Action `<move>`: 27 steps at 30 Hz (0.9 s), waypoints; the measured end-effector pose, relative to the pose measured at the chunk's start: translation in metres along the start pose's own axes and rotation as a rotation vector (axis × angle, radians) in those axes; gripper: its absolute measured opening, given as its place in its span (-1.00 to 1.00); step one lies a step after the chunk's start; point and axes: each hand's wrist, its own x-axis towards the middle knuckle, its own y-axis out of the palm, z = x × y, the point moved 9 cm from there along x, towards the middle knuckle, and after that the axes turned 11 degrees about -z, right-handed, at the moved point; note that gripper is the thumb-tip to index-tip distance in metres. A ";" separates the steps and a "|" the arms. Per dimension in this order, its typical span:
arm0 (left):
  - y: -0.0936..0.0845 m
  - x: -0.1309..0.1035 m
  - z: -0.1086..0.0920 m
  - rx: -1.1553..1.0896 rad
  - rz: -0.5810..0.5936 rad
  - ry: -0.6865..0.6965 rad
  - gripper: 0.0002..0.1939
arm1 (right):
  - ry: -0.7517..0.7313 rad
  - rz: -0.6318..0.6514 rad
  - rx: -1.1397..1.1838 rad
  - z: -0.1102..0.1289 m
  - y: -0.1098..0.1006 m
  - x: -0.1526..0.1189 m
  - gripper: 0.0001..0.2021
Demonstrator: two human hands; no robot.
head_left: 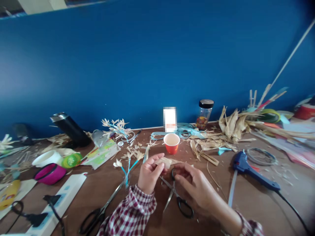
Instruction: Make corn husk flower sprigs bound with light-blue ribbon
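Note:
My left hand [150, 173] pinches a pale piece of dried husk [164, 162] between thumb and fingers. Close by on the right, my right hand [190, 182] has its fingers curled near the husk's thin end; whether it grips that end is unclear. Black-handled scissors [185, 207] lie with blades apart on the table beneath my hands, one handle loop partly behind my right fingers. Just beyond my hands stands a red paper cup [171, 146]. To the left, small husk flowers on blue stems [127, 170] lie beside a second pair of scissors [97, 214].
A blue glue gun [256, 175] lies at right, before a heap of husks [233, 127]. A lidded jar [204, 113] stands behind. At left are a power strip [62, 198], a magenta ring [50, 174] and a tilted black bottle [71, 129].

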 end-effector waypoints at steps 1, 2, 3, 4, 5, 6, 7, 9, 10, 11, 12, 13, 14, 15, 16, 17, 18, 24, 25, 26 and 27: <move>0.006 -0.004 0.002 0.026 0.038 -0.012 -0.65 | 0.010 -0.024 0.065 0.000 0.003 0.001 -0.79; 0.011 -0.007 0.004 0.050 0.078 -0.015 -0.67 | 0.014 -0.045 0.115 -0.001 0.005 0.001 -0.80; 0.016 -0.010 0.004 0.070 0.112 -0.006 -0.69 | 0.018 -0.065 0.149 -0.003 0.006 0.002 -0.81; 0.019 -0.012 0.003 0.090 0.136 0.014 -0.71 | 0.025 -0.080 0.170 -0.005 0.007 0.002 -0.82; 0.021 -0.014 0.002 0.112 0.151 0.043 -0.73 | 0.031 -0.098 0.184 -0.007 0.007 0.002 -0.83; 0.021 -0.015 0.000 0.137 0.158 0.078 -0.75 | 0.036 -0.109 0.193 -0.009 0.007 0.002 -0.85; 0.022 -0.015 0.000 0.170 0.165 0.112 -0.77 | 0.039 -0.114 0.196 -0.010 0.007 0.002 -0.86; 0.022 -0.015 0.000 0.245 0.188 0.170 -0.78 | 0.027 -0.122 0.179 -0.008 0.006 0.001 -0.88; 0.022 -0.015 0.000 0.276 0.202 0.193 -0.77 | 0.008 -0.130 0.152 -0.005 0.005 0.001 -0.90; 0.023 -0.016 0.001 0.297 0.212 0.213 -0.76 | -0.018 -0.144 0.118 -0.002 0.003 0.000 -0.92; 0.023 -0.016 0.001 0.311 0.217 0.230 -0.75 | -0.045 -0.155 0.080 0.002 0.002 0.000 -0.90; 0.023 -0.016 0.001 0.321 0.221 0.245 -0.75 | -0.072 -0.165 0.042 0.005 0.001 0.000 -0.88; 0.023 -0.016 0.002 0.332 0.221 0.261 -0.76 | -0.096 -0.169 0.006 0.007 0.000 0.000 -0.85; 0.023 -0.016 0.001 0.345 0.217 0.281 -0.77 | -0.116 -0.173 -0.029 0.008 -0.001 0.000 -0.84; 0.023 -0.016 0.000 0.363 0.207 0.311 -0.77 | -0.134 -0.176 -0.063 0.008 -0.001 0.000 -0.83; 0.022 -0.016 -0.002 0.386 0.189 0.351 -0.78 | -0.155 -0.177 -0.101 0.008 -0.001 0.000 -0.83; 0.021 -0.016 -0.006 0.418 0.164 0.406 -0.78 | -0.176 -0.179 -0.145 0.008 -0.001 -0.001 -0.84; 0.023 -0.026 -0.023 0.600 0.088 0.687 -0.88 | -0.316 -0.173 -0.421 0.010 0.003 -0.004 -0.86; 0.025 -0.027 -0.022 0.587 0.115 0.676 -0.88 | -0.316 -0.162 -0.438 0.009 0.005 -0.004 -0.87; 0.027 -0.028 -0.020 0.567 0.138 0.660 -0.87 | -0.304 -0.156 -0.448 0.007 0.006 -0.004 -0.87; 0.028 -0.029 -0.019 0.546 0.155 0.645 -0.86 | -0.284 -0.153 -0.451 0.005 0.007 -0.004 -0.88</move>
